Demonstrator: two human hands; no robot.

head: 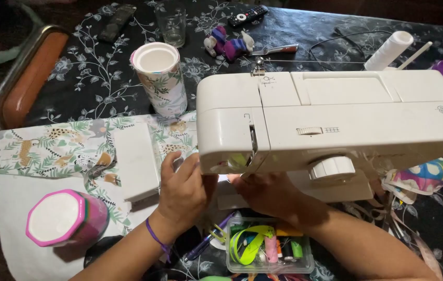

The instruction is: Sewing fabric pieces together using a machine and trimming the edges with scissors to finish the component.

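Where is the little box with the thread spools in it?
The clear plastic box of thread spools sits at the bottom middle of the head view, in front of the white sewing machine, just below the right hand and right of a purple pen.

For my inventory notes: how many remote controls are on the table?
2. One dark remote control lies at the far left by the glass; a second remote control lies far centre. Others may be hidden behind the sewing machine.

My white plastic sewing machine stood upright across the dark floral tablecloth, its needle end toward my left. The leopard-and-leaf printed cotton fabric lay flat beside it (one end running in under the needle arm), spread out leftward over plain white cloth.
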